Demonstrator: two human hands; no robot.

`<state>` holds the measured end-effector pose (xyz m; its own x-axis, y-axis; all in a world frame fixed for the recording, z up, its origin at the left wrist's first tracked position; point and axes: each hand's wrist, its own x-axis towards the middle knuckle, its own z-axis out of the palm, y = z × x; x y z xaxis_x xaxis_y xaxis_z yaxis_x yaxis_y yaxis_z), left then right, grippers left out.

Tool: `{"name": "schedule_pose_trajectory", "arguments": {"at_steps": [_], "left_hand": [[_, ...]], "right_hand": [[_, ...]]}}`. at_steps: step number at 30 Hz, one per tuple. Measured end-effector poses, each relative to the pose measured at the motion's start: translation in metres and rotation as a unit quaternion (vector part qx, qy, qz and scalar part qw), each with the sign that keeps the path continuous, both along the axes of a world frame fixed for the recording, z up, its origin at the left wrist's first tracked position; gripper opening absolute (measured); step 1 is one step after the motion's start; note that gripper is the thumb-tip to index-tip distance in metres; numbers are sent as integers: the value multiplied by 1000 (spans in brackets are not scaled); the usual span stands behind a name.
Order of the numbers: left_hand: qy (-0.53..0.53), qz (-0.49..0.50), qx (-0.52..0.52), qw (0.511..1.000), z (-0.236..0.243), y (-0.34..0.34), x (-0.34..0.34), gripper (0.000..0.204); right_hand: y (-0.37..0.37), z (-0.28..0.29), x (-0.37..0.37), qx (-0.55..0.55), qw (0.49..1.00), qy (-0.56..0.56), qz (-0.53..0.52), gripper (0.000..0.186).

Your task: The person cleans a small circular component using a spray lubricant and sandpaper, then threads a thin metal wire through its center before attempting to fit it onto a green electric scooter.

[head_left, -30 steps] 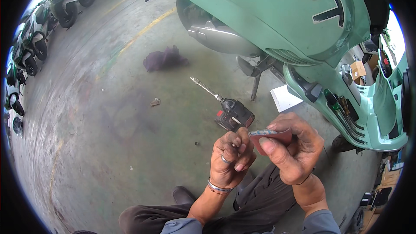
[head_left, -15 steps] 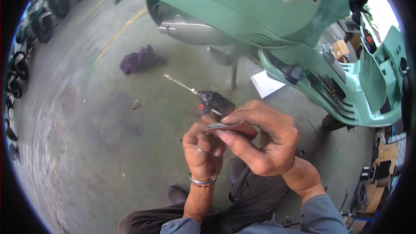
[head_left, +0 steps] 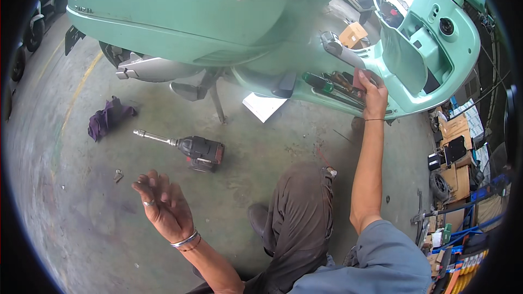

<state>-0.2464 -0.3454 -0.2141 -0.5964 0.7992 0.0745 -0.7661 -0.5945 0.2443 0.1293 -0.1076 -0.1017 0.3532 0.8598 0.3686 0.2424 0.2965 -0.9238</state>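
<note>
My right hand (head_left: 376, 98) reaches out to the footboard of a mint-green scooter (head_left: 180, 27). Between its thumb and fingers is a small folded reddish-brown sheet that looks like sandpaper (head_left: 359, 79). Beside that hand, hand tools lie on the footboard, among them a green-handled screwdriver (head_left: 317, 82). My left hand (head_left: 168, 209) is raised over the floor, fingers loosely bent and apart, with nothing visible in it. Beyond it a black cordless power driver (head_left: 200, 151) with a long metal socket extension lies on the floor.
A purple cloth (head_left: 110, 118) and a small metal piece (head_left: 118, 175) lie on the floor at left. White paper (head_left: 265, 106) lies under the scooter, near its stand (head_left: 218, 100). Cardboard (head_left: 456, 128) and parts crowd the right side. Other scooters (head_left: 35, 32) stand far left.
My hands were together in front of me at the sandpaper. Now they are apart: the right has carried it to the footboard, the left has drawn away leftward. The view has shifted right.
</note>
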Motion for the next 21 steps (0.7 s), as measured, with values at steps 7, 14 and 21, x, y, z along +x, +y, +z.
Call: {"name": "schedule_pose_trajectory", "arguments": {"at_steps": [7, 14, 21], "left_hand": [[0, 66, -37, 997, -23, -15, -50, 22], [-52, -148, 6, 988, -6, 6, 6, 29], [-45, -186, -40, 981, 5, -1, 39, 35]], "right_hand": [[56, -49, 70, 7, 860, -484, -160, 47], [-88, 21, -133, 64, 958, -222, 168, 24], [-146, 10, -238, 267, 699, -372, 550, 30]]}}
